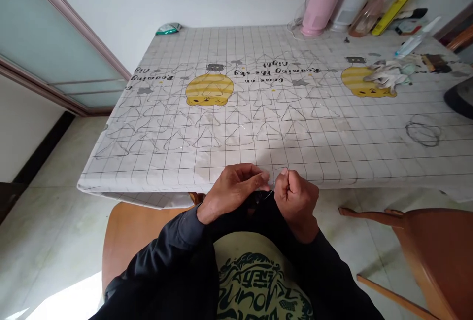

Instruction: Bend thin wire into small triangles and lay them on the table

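Observation:
At the table's front edge, my left hand (236, 188) pinches a thin wire (269, 194) between thumb and fingertips. My right hand (298, 196) is curled into a fist just beside it, closed on the other side of the same wire. Only a short bright stretch of the wire shows between the hands; the rest is hidden by fingers or too fine to make out. Beyond my hands, several bent wire triangles (239, 135) lie in rows over the tablecloth (177, 169). A loose coil of wire (423, 131) rests on the right part of the cloth.
Pink (325, 2) and white cylinders stand at the back right, near a yellow-and-red box (399, 7). Crumpled gloves (389, 74) and a white tube (417, 38) lie nearby. A green packet (169, 28) sits at the back left. Wooden chairs (436, 246) flank me.

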Tool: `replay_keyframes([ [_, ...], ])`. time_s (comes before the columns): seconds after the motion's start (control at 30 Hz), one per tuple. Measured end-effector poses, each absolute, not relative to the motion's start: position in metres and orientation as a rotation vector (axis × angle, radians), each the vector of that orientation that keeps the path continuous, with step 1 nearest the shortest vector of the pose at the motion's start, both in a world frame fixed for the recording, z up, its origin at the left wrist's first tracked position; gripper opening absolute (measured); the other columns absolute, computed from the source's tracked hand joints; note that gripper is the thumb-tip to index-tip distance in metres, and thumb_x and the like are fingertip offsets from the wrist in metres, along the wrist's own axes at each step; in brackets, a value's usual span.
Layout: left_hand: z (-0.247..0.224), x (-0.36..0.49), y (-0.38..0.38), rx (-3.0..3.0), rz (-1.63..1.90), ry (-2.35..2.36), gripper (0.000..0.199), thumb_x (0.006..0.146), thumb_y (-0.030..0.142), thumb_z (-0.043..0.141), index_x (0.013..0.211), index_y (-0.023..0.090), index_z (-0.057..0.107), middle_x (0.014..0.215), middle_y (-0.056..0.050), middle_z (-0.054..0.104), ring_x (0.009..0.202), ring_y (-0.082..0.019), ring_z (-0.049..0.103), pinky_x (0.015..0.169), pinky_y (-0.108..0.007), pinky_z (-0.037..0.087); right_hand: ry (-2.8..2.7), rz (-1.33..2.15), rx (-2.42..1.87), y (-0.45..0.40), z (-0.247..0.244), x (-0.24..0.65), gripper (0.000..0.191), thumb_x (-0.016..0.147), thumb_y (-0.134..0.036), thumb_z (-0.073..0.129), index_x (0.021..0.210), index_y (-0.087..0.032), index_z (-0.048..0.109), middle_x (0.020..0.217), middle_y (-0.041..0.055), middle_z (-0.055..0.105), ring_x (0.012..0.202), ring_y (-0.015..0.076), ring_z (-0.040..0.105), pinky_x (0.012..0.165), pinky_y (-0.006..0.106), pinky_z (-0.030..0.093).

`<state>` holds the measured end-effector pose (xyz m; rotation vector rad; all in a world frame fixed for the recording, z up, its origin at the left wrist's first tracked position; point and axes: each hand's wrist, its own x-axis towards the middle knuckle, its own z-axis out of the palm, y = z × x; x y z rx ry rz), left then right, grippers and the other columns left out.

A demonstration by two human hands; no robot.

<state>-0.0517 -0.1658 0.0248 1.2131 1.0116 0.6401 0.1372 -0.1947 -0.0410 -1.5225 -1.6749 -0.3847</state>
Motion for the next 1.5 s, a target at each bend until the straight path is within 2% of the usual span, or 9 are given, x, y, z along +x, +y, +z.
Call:
replay_keyframes([
  [0.1,0.022,-0.055,-0.163,1.215,0.612,1.018,0.044,0.104,0.057,0.071,0.085,0.018,0.079,0.091,-0.009,0.082,0.087,-0.021,0.076,0.082,-0.032,0.06,-1.75,-0.36,-1.46,-0.198,-0.04,0.14,0.046,0.11,-0.017,0.056,0.069,-0.026,0.037,0.053,-0.0053,0.043,0.049,0.0125,0.038,0.055,0.035,0.027],
  [0.23,0.013,-0.061,-0.159,1.097,0.574,0.968,0.043,0.1,0.058,0.075,0.085,0.018,0.078,0.089,-0.01,0.081,0.082,-0.021,0.076,0.075,-0.034,0.062,-1.861,-0.261,-1.443,-0.203,-0.041,0.144,0.047,0.111,-0.017,0.054,0.07,-0.027,0.034,0.055,-0.0039,0.042,0.051,0.0138,0.038,0.057,0.037,0.026],
  [0.47,0.01,-0.058,-0.158,1.095,0.543,0.971,0.048,0.098,0.058,0.078,0.074,0.018,0.072,0.085,-0.011,0.082,0.079,-0.022,0.078,0.081,-0.037,0.064,-1.768,-0.233,-1.498,-0.207,-0.05,0.141,0.047,0.109,-0.018,0.056,0.069,-0.026,0.034,0.053,-0.0053,0.038,0.048,0.013,0.035,0.054,0.036,0.024],
  [0.63,0.021,-0.054,-0.161,1.259,0.756,1.058,0.051,0.107,0.064,0.064,0.105,0.016,0.081,0.121,-0.014,0.083,0.113,-0.026,0.078,0.106,-0.041,0.061,-1.553,-0.135,-1.606,-0.203,-0.044,0.142,0.048,0.11,-0.021,0.055,0.066,-0.026,0.036,0.049,-0.0052,0.039,0.046,0.012,0.035,0.053,0.033,0.025],
  [0.73,0.02,-0.053,-0.169,1.206,0.889,1.049,0.054,0.108,0.065,0.063,0.125,0.016,0.078,0.137,-0.016,0.079,0.118,-0.027,0.077,0.104,-0.043,0.062,-1.45,-0.004,-1.647,-0.199,-0.038,0.146,0.049,0.113,-0.027,0.051,0.064,-0.025,0.043,0.049,-0.0025,0.046,0.047,0.013,0.044,0.053,0.03,0.032],
  [0.9,0.004,-0.036,-0.191,1.064,0.783,0.944,0.051,0.093,0.052,0.089,0.129,0.017,0.08,0.118,-0.012,0.085,0.098,-0.022,0.079,0.086,-0.034,0.065,-1.35,0.045,-1.673,-0.194,-0.032,0.147,0.05,0.115,-0.038,0.048,0.067,-0.025,0.053,0.05,0.0,0.054,0.048,0.0148,0.052,0.052,0.029,0.039],
  [1.03,-0.002,-0.023,-0.198,1.059,0.854,0.962,0.039,0.097,0.052,0.084,0.114,0.017,0.086,0.097,-0.009,0.085,0.077,-0.017,0.074,0.07,-0.03,0.063,-1.323,0.14,-1.643,-0.196,-0.026,0.143,0.049,0.114,-0.038,0.051,0.067,-0.025,0.056,0.052,0.0012,0.061,0.047,0.0154,0.054,0.055,0.03,0.044],
  [1.37,-0.001,-0.029,-0.18,1.118,0.867,1.03,0.037,0.098,0.051,0.081,0.111,0.017,0.088,0.091,-0.008,0.083,0.07,-0.016,0.073,0.065,-0.028,0.063,-1.26,0.792,-1.515,-0.204,-0.016,0.162,0.034,0.111,-0.049,0.063,0.089,-0.023,0.067,0.066,-0.0005,0.071,0.055,0.0152,0.064,0.055,0.027,0.052],
  [1.5,0.001,-0.024,-0.175,1.209,0.828,1.05,0.036,0.1,0.05,0.079,0.109,0.017,0.088,0.088,-0.007,0.082,0.068,-0.015,0.072,0.064,-0.027,0.063,-1.328,0.909,-1.481,-0.206,-0.011,0.182,0.039,0.113,-0.052,0.058,0.088,-0.023,0.067,0.065,-0.0006,0.07,0.054,0.015,0.064,0.055,0.027,0.052],
])
